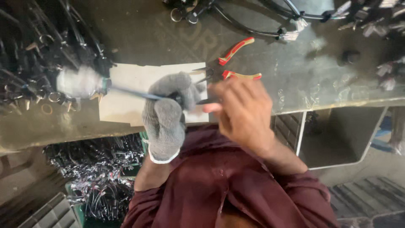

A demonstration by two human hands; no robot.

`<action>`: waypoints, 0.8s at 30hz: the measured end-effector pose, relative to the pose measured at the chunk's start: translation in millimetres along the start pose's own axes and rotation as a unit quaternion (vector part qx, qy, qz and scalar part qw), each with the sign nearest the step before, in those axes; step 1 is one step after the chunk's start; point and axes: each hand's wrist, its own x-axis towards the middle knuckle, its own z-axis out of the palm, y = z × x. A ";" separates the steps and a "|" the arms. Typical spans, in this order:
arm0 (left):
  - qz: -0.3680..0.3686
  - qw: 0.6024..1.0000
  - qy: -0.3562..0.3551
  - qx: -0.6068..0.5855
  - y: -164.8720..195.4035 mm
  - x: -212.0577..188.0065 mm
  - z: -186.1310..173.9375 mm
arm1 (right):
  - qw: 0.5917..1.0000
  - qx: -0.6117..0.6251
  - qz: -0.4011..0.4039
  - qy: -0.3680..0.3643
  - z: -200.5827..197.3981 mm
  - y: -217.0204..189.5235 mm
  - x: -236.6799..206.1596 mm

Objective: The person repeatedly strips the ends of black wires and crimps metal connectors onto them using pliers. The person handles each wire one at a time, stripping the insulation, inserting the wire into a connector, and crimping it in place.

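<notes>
My left hand [166, 116], in a grey knit glove, is closed around a thin dark wire [130, 93]. The wire runs left to a blurred white-wrapped bundle [80, 82]. My bare right hand [242, 110] is just to the right of the glove. It pinches the wire's other end, which shows as a dark tip [209, 101] between the two hands. Both hands hover over a pale cardboard sheet [122, 105] on the grey workbench [295, 80]. My right hand is blurred.
Pliers with red and yellow handles [236, 63] lie on the bench just beyond my hands. A heap of dark wires with ring terminals [38, 55] fills the left. Cable bundles [274, 25] lie at the far edge. A crate of wires [97, 177] sits below the bench.
</notes>
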 end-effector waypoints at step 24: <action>0.044 0.928 -0.313 0.200 13.1 27.6 7.0 | 0.753 0.630 0.052 0.183 -32.0 45.6 35.9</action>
